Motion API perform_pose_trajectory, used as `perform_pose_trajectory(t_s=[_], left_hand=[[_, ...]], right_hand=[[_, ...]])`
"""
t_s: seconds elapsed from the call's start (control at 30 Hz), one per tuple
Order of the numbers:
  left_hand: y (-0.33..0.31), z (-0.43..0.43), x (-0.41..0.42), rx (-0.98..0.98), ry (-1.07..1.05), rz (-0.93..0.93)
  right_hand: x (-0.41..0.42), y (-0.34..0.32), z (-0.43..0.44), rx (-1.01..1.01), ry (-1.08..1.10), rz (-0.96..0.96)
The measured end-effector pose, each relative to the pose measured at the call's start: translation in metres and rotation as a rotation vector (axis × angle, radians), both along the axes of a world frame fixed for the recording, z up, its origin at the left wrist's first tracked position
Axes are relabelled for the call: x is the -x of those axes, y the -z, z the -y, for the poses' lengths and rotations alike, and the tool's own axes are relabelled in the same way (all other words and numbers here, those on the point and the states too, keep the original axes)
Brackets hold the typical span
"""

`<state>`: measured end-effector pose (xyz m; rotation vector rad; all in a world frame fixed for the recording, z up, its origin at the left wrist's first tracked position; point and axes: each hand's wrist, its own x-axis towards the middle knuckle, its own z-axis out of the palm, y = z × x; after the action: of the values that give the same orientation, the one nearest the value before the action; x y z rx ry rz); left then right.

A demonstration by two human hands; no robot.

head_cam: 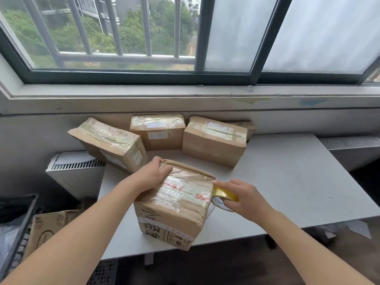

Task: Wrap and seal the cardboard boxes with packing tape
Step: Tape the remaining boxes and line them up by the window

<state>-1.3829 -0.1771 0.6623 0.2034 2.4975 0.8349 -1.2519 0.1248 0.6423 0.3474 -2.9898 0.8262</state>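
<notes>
At the near edge of the grey table (287, 182), your left hand (152, 175) grips the far left corner of a cardboard box (176, 204), fingers curled over its top edge. Your right hand (246, 197) is closed around a roll of packing tape (225, 195), held against the box's right side near the top. Clear tape already covers the box's upper face. Lower left, a worn carton (51, 225) sits beside a black crate (14, 219). Farther back, three taped parcels line the wall: the left box (109, 142) angled at the table's corner, the middle box (158, 131) and the right box (213, 138) beside it. Above them, a barred window (123, 38) looks onto trees.
</notes>
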Motion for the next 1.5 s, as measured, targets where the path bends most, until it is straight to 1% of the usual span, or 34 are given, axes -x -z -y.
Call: perform_pose_trajectory(t_s=[0.03,0.1,0.13,0.17,0.23,0.27,0.4,0.47,0.6,0.67,0.73,0.8,0.9,1.0,1.07,1.13,1.23,1.4,1.5], left_hand=[[-0.001,-0.004,0.0,0.061,0.015,-0.06],[0.002,-0.015,-0.008,0.239,0.103,-0.275],[0.002,-0.024,-0.018,0.31,0.195,-0.375],[0.003,-0.034,-0.028,0.347,0.311,-0.435],[0.004,-0.053,-0.048,0.356,0.503,-0.453],[0.007,-0.058,-0.051,0.354,0.544,-0.445],[0.002,-0.046,-0.036,0.355,0.63,-0.403],[-0.008,-0.037,-0.028,0.336,0.657,-0.357],[-0.033,-0.01,-0.01,0.193,0.589,-0.21],[-0.051,0.005,-0.004,0.116,0.545,-0.127],[-0.067,0.014,-0.004,-0.004,0.506,-0.061],[-0.071,0.016,-0.008,-0.077,0.48,-0.015],[-0.051,0.019,-0.014,-0.135,0.425,0.025],[-0.023,0.025,-0.02,-0.267,0.251,0.123],[-0.008,0.025,-0.024,-0.347,0.19,0.194],[0.005,0.026,-0.027,-0.371,0.123,0.229],[0.016,0.031,-0.024,-0.355,0.052,0.245],[0.03,0.036,-0.023,-0.286,-0.011,0.239],[0.048,0.039,-0.023,-0.259,-0.069,0.25]], right_hand=[[0.0,0.0,0.001,0.012,0.014,-0.006],[0.0,-0.001,0.003,0.019,0.02,-0.01],[0.0,-0.001,0.006,0.014,0.012,-0.007],[0.0,-0.002,0.01,0.01,0.003,0.001],[0.002,-0.005,0.018,0.003,0.0,-0.002],[0.003,-0.007,0.021,0.002,0.005,-0.005],[0.013,-0.028,0.03,-0.027,-0.011,0.063],[0.022,-0.046,0.039,0.008,0.005,0.09],[0.044,-0.085,0.069,0.076,0.041,0.169],[0.056,-0.106,0.084,0.135,0.014,0.184],[0.068,-0.128,0.101,0.183,-0.037,0.204],[0.079,-0.144,0.117,0.152,-0.077,0.239],[0.096,-0.15,0.135,0.059,-0.117,0.313],[0.11,-0.145,0.149,-0.011,-0.122,0.374],[0.117,-0.141,0.16,-0.066,-0.136,0.4],[0.121,-0.136,0.172,-0.138,-0.164,0.417],[0.125,-0.125,0.187,-0.205,-0.161,0.419],[0.142,-0.111,0.212,-0.23,-0.123,0.388],[0.153,-0.098,0.225,-0.231,-0.08,0.402]])
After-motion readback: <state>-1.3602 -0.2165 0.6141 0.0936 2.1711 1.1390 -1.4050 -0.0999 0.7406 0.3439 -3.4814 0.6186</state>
